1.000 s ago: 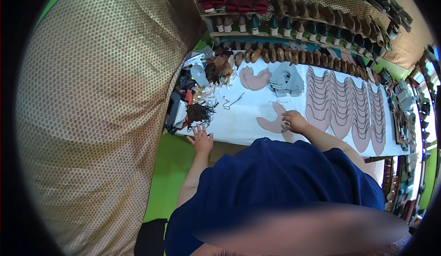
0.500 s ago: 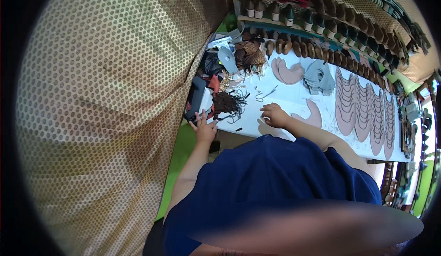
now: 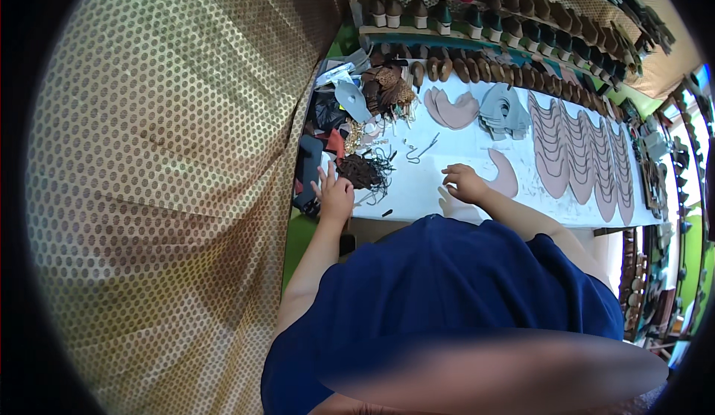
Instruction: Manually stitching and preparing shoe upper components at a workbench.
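My left hand (image 3: pixel 335 194) is at the left front edge of the white-topped table, fingers apart, beside a bundle of dark brown strips (image 3: pixel 362 170). Nothing shows in its grasp. My right hand (image 3: pixel 468 185) hovers over the table with loosely bent, parted fingers and no visible object in them; its shadow falls just below. Close to its right lies a curved pinkish piece (image 3: pixel 505 173), partly hidden by my forearm. Beyond the hands, a thin dark cord-like item (image 3: pixel 423 150) rests on the white surface (image 3: pixel 410 184).
Stacked pinkish curved pieces (image 3: pixel 451 108) and grey cut pieces (image 3: pixel 505 113) lie farther back. Overlapping pinkish pieces (image 3: pixel 551 162) form long rows at right. Shoes (image 3: pixel 477 24) fill the shelves behind. Mixed scraps (image 3: pixel 387 91) crowd the left side, beside a patterned curtain (image 3: pixel 179 154).
The view has shifted a little. My right hand has moved right, toward the curved pinkish piece. My left hand has come slightly nearer the brown strips.
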Action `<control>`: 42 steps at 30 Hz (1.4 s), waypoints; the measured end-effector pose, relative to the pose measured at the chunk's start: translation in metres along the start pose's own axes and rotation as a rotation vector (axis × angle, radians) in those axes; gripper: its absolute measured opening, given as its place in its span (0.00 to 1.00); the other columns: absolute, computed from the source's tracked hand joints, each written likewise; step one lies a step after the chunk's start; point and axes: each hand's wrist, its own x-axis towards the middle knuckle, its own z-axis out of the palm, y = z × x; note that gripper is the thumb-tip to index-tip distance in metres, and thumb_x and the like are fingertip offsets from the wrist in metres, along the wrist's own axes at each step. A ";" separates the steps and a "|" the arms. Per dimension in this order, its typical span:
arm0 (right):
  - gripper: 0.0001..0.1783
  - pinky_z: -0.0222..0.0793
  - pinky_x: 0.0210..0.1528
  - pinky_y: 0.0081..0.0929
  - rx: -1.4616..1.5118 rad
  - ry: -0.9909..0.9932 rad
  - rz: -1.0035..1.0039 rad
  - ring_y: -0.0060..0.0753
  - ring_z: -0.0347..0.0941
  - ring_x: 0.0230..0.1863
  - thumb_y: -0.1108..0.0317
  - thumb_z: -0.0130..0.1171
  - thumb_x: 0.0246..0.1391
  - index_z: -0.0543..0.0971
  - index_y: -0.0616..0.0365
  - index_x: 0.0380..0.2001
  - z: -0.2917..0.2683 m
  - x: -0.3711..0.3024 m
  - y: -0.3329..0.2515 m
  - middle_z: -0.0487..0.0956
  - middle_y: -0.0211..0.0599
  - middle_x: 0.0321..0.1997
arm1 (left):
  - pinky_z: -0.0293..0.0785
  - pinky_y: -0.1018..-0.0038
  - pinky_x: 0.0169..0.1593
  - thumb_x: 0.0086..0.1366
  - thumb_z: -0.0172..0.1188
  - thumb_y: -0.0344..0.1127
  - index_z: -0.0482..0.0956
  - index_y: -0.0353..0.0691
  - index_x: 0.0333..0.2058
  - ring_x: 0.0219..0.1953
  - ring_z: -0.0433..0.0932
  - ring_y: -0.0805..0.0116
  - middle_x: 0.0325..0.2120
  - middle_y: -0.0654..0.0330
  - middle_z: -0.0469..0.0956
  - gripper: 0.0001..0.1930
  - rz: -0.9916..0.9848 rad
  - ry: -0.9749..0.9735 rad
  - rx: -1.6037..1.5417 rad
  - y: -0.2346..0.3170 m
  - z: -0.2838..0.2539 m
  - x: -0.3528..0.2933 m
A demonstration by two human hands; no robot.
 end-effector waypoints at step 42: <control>0.13 0.58 0.63 0.39 0.176 0.147 0.013 0.40 0.70 0.57 0.54 0.69 0.39 0.89 0.43 0.30 -0.052 0.164 -0.076 0.82 0.34 0.49 | 0.38 0.37 0.69 0.63 0.63 0.49 0.77 0.55 0.57 0.73 0.38 0.34 0.72 0.44 0.43 0.24 -0.204 -0.031 -0.228 0.137 -0.024 0.064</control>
